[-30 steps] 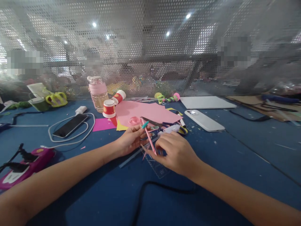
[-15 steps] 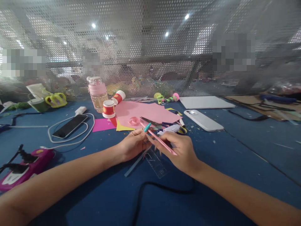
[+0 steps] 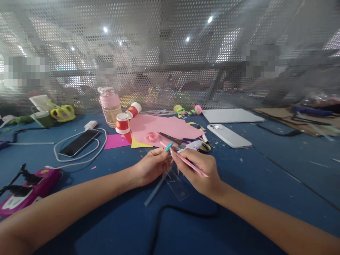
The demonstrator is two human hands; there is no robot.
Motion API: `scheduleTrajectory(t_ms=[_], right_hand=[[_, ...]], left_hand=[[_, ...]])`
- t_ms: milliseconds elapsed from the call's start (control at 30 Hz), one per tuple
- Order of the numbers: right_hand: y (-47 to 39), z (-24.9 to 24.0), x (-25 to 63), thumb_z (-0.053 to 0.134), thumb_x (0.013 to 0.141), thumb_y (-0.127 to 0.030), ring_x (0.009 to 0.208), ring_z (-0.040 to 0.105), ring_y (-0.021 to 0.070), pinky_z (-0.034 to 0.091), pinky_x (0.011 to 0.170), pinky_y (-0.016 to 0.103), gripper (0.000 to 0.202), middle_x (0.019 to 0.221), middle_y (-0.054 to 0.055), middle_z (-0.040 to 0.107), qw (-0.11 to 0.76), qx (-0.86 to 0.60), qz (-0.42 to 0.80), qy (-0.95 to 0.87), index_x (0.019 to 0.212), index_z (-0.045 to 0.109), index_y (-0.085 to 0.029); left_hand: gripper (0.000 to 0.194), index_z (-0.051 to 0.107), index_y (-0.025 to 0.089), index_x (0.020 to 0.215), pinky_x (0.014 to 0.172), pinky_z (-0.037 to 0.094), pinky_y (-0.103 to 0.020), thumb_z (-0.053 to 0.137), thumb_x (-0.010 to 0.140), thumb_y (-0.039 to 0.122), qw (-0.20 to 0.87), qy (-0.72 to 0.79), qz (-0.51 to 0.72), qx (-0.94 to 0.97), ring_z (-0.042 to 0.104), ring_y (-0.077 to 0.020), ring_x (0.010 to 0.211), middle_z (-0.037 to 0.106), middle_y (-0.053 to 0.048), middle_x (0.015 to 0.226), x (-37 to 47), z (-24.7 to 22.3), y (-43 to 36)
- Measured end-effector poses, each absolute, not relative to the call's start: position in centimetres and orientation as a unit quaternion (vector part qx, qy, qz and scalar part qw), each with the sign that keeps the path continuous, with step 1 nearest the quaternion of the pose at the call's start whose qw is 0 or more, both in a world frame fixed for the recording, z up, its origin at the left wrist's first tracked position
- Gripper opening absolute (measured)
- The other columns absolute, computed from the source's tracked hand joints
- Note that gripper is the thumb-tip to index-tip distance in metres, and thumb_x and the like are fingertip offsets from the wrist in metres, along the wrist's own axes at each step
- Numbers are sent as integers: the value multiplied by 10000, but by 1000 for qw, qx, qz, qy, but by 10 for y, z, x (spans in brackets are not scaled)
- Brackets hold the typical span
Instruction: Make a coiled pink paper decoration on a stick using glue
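Observation:
My right hand (image 3: 203, 170) is closed on a narrow pink paper strip (image 3: 195, 166), which slants down to the right between the fingers. My left hand (image 3: 152, 166) meets it, fingertips pinched together and the turquoise thumbnail close to the strip's upper end. From under the left fingers a pale translucent strip (image 3: 156, 189) hangs down toward the left. What else lies between the fingertips is hidden. Below the hands a clear plastic ruler (image 3: 178, 187) lies on the blue table (image 3: 111, 219). Just beyond are scissors (image 3: 171, 137), a white glue gun (image 3: 193, 145) and a pink paper coil (image 3: 152, 137).
Pink paper sheets (image 3: 159, 124) lie behind the hands, near paper cups (image 3: 123, 124) and a bottle (image 3: 110, 108). A white phone (image 3: 230, 136) is to the right. On the left are a black phone (image 3: 79, 142) and a magenta power strip (image 3: 29, 189). A black cable (image 3: 183, 210) runs in front.
The pink strip has slid down to the right with my right hand, whose fingertips now meet the left thumb. The translucent strip has shifted slightly right and toward me.

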State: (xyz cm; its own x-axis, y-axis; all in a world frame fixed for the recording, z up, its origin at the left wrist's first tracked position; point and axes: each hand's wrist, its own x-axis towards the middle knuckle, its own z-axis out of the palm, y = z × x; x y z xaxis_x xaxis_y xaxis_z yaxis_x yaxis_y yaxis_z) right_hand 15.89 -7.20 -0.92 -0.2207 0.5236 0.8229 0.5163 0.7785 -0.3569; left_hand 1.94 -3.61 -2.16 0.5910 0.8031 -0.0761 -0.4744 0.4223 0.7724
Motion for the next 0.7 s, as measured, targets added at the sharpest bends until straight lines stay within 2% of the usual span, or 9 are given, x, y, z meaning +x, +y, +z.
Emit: scheduleTrajectory(t_ms=[167, 367, 500, 633, 700], right_hand=[[-72, -9, 161, 502, 814, -113, 445, 455, 90, 383, 485, 234, 254, 479, -17, 477, 522, -329, -10, -787, 571, 471, -182], [-68, -12, 163, 511, 809, -111, 462, 451, 101, 381, 492, 247, 218, 493, -7, 487, 509, -316, -43, -799, 600, 496, -171], [-67, -13, 163, 519, 809, -120, 473, 465, 102, 382, 495, 244, 205, 499, -8, 502, 499, -319, -43, -805, 611, 514, -171], [-65, -12, 167, 595, 769, -196, 486, 496, 98, 402, 493, 232, 121, 546, -18, 546, 508, -343, 5, -790, 673, 522, -187], [-63, -12, 170, 689, 685, -284, 525, 524, 108, 430, 517, 239, 203, 599, -21, 564, 517, -349, 73, -778, 710, 505, -201]], left_hand=[[267, 674, 150, 713, 724, 380, -221, 805, 518, 277, 817, 226, 393, 358, 528, -77, 637, 603, 24, 639, 18, -21, -36], [365, 678, 149, 746, 727, 383, -222, 834, 445, 283, 828, 220, 393, 335, 560, -95, 708, 647, 7, 725, 18, -18, -35], [320, 667, 140, 685, 688, 389, -219, 834, 447, 274, 821, 239, 396, 334, 542, -77, 645, 620, 21, 662, 17, -19, -34], [317, 671, 162, 717, 653, 401, -232, 827, 464, 273, 820, 238, 398, 335, 530, -87, 617, 594, 26, 624, 14, -21, -29], [322, 677, 168, 754, 622, 402, -226, 819, 486, 277, 819, 232, 405, 335, 500, -77, 563, 555, 37, 565, 10, -21, -23]])
